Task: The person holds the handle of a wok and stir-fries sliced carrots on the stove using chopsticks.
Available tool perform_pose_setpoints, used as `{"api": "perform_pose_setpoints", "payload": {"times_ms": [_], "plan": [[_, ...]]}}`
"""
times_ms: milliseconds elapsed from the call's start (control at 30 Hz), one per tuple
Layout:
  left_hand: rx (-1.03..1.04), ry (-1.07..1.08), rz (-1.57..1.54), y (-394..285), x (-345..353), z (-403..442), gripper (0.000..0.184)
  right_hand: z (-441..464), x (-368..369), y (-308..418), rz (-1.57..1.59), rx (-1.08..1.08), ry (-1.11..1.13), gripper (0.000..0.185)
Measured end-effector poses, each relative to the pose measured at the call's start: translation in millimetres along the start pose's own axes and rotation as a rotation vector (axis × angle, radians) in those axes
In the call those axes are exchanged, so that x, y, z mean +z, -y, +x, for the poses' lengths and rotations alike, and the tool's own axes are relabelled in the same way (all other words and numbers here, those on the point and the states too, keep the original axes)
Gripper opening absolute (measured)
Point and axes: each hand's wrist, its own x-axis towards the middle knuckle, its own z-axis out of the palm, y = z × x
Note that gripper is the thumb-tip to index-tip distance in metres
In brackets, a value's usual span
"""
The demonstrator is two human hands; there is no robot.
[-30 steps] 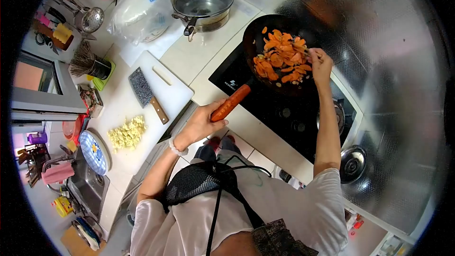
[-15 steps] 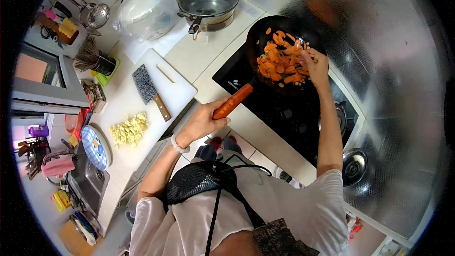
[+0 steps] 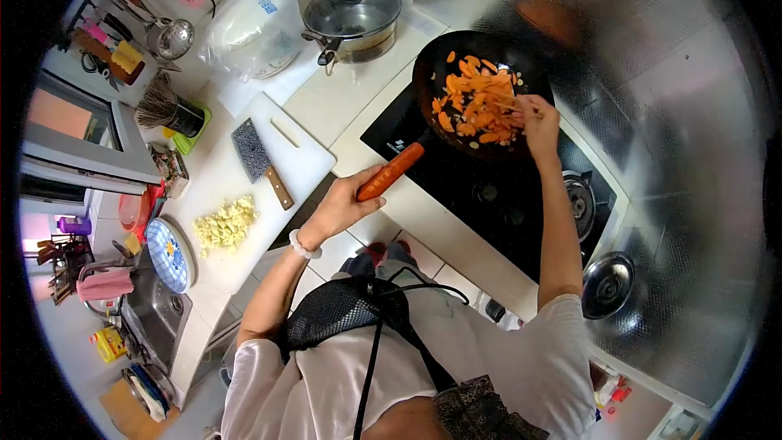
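Note:
My left hand (image 3: pixel 344 205) is wrapped round the red-brown wooden handle (image 3: pixel 391 172) of a dark wok (image 3: pixel 429 61). The wok stands on the black glass stove (image 3: pixel 481 204). Orange carrot slices (image 3: pixel 481 98) and small pale bits lie in it. Over the wok's right side, my right hand (image 3: pixel 538 118) is closed on a thin wooden utensil, perhaps chopsticks, whose tip is among the carrots. Most of the utensil is hidden by the fingers or blurred.
Left of the stove lies a white cutting board (image 3: pixel 287 165) with a cleaver (image 3: pixel 253 151) and chopped pale yellow pieces (image 3: pixel 226 226). A lidded pot (image 3: pixel 354 20), a bagged item (image 3: pixel 254 28), a blue-checked plate (image 3: pixel 169 254) and a sink (image 3: pixel 155 305) are further off.
My right hand has shifted slightly down and the carrots have moved about in the wok. My left hand keeps its hold on the handle. The view has shifted a little.

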Motion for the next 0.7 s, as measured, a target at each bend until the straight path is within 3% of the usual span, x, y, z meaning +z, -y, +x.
{"api": "perform_pose_setpoints", "payload": {"times_ms": [100,233,300,400,467,533,633,667,700], "plan": [[0.057,-0.062,0.007,0.9,5.3,-4.2,0.059,6.7,-29.9,13.6,0.049,-0.027,-0.163,0.029],[0.003,-0.073,-0.020,-2.5,10.6,-9.1,0.059,21.5,-42.4,-5.0,-0.182,-0.060,-0.209,0.025],[-0.009,-0.100,-0.014,2.2,12.0,-10.1,0.060,24.0,-27.7,-32.0,-0.228,-0.219,-0.151,0.024],[-0.116,-0.063,0.020,-15.7,5.9,-10.3,0.058,10.6,6.6,-8.0,-0.246,-0.238,0.014,0.026],[-0.073,-0.056,0.046,-12.9,3.8,-9.0,0.057,-0.9,11.6,15.7,-0.272,-0.293,0.050,0.026],[-0.028,-0.055,0.067,-6.7,1.6,-6.3,0.056,-9.5,11.0,31.5,-0.119,-0.109,0.155,0.027],[-0.024,-0.027,0.001,1.3,-0.7,-3.1,0.054,-36.1,8.0,60.8,0.087,0.021,0.125,0.028],[0.014,-0.035,0.007,2.0,-3.3,-2.4,0.054,-43.3,16.0,64.5,0.170,-0.043,0.148,0.027],[0.050,-0.045,0.017,3.5,-6.7,-1.9,0.055,-49.8,23.8,91.9,0.088,0.071,0.165,0.027]]}}
